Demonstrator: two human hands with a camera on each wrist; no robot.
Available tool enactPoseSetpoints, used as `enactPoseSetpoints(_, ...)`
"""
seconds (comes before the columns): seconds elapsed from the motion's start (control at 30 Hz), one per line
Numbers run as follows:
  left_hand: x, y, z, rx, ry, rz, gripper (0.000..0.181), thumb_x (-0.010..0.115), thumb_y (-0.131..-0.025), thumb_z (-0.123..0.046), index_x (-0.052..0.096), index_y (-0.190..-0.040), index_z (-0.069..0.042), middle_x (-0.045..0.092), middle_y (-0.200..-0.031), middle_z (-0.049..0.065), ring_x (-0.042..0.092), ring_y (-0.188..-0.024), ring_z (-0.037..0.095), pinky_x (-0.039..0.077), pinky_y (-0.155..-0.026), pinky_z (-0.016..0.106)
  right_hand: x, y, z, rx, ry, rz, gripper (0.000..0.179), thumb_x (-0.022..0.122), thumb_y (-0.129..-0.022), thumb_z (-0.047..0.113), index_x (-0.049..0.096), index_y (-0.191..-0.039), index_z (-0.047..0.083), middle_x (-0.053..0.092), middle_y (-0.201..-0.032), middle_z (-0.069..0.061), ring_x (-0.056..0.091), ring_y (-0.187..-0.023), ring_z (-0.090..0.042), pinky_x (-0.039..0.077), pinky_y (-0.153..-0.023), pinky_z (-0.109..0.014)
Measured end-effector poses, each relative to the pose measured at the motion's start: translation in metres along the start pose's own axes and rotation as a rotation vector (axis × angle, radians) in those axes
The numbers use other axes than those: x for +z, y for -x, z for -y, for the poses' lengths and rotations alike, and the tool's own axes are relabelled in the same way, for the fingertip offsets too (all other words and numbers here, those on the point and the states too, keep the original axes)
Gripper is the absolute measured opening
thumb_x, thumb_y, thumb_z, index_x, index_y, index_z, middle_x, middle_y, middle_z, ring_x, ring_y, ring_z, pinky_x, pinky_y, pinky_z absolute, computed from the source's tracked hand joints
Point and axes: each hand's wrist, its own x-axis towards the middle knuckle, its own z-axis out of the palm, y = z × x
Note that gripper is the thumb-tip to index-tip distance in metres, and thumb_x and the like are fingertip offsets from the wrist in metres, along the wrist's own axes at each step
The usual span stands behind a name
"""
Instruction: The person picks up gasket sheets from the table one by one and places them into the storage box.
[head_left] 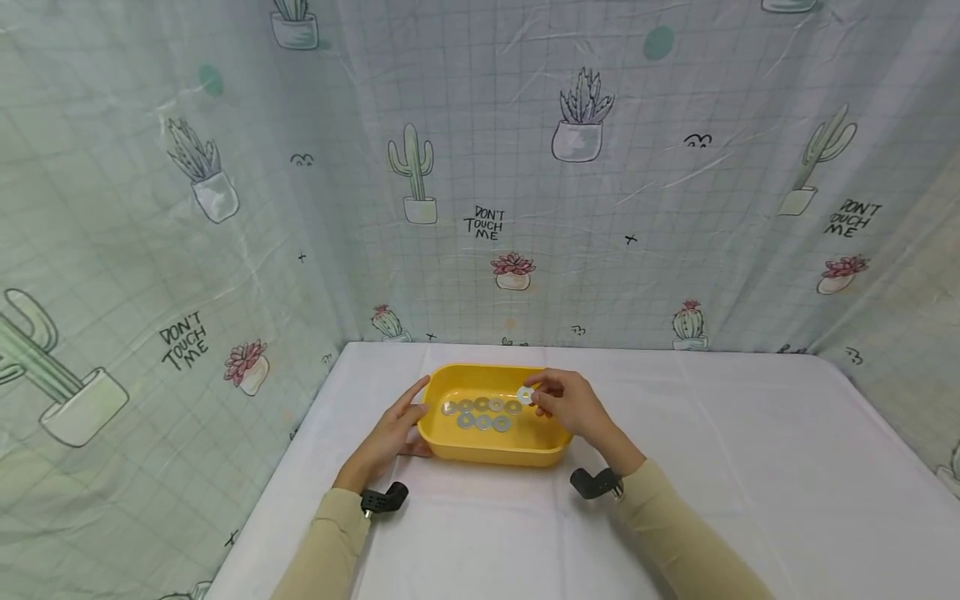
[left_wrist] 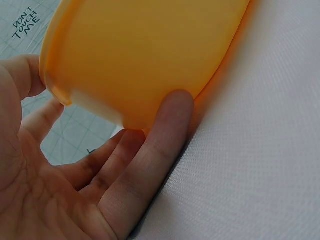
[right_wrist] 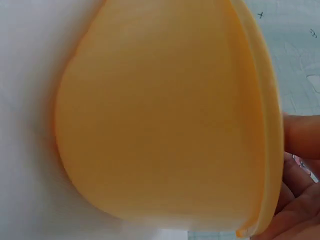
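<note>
A yellow plastic tray [head_left: 491, 455] sits on the white-covered table, and several flat metal washers [head_left: 482, 405] lie inside it in two rough rows. My left hand [head_left: 386, 437] grips the tray's left end; the left wrist view shows its fingers [left_wrist: 172, 125] against the outer wall and at the rim. Over the tray's right end, my right hand [head_left: 573, 406] pinches one washer [head_left: 525, 395] between thumb and fingertips. In the right wrist view the tray wall [right_wrist: 165, 115] hides that washer and most of the hand.
White cloth covers the table [head_left: 750, 467], which extends right of the tray and in front of it. A hanging curtain [head_left: 465, 167] printed with cacti surrounds the back and sides. Black wrist devices [head_left: 385, 498] are strapped over both sleeves' ends.
</note>
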Motion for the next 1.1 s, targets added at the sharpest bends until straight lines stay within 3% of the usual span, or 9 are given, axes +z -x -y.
enactPoseSetpoints(0.2,0.0,0.0,0.0,0.002,0.014,0.001,0.051,0.047,-0.109,-0.033,0.034,-0.156,-0.048,0.05,-0.146,0.022,0.07,-0.1,0.027,0.066,-0.077,0.049,-0.004,-0.013,0.0,-0.043,0.064,0.101,0.022,0.063,-0.098,-0.001,0.073,-0.116,0.006,0.071,-0.094,-0.022,0.068,-0.084,-0.04,0.064,-0.077,-0.048)
enactPoseSetpoints(0.4,0.001,0.0,0.0,0.003,0.015,-0.002,0.051,0.048,-0.108,-0.033,0.034,-0.155,-0.049,0.051,-0.145,0.021,0.07,-0.099,0.027,0.066,-0.076,0.05,-0.007,-0.022,0.002,-0.092,0.14,0.239,0.019,0.064,-0.098,0.001,0.073,-0.113,0.006,0.07,-0.088,-0.012,0.068,-0.081,-0.039,0.062,-0.071,-0.041)
enactPoseSetpoints(0.67,0.001,-0.001,0.0,-0.009,0.004,-0.015,0.051,0.048,-0.108,-0.034,0.034,-0.155,-0.05,0.053,-0.141,0.02,0.069,-0.101,0.027,0.066,-0.077,0.048,-0.014,-0.037,-0.002,-0.206,0.213,0.436,0.018,0.061,-0.099,0.0,0.074,-0.11,0.005,0.071,-0.083,-0.015,0.06,-0.068,-0.016,0.055,-0.064,-0.023)
enactPoseSetpoints(1.1,0.001,0.0,0.0,-0.013,0.018,-0.012,0.051,0.048,-0.108,-0.032,0.035,-0.154,-0.052,0.052,-0.142,0.019,0.069,-0.102,0.027,0.066,-0.077,0.049,-0.013,-0.056,0.001,-0.19,0.354,0.584,0.02,0.064,-0.095,-0.002,0.077,-0.105,0.01,0.07,-0.082,-0.003,0.062,-0.069,-0.016,0.055,-0.063,-0.022)
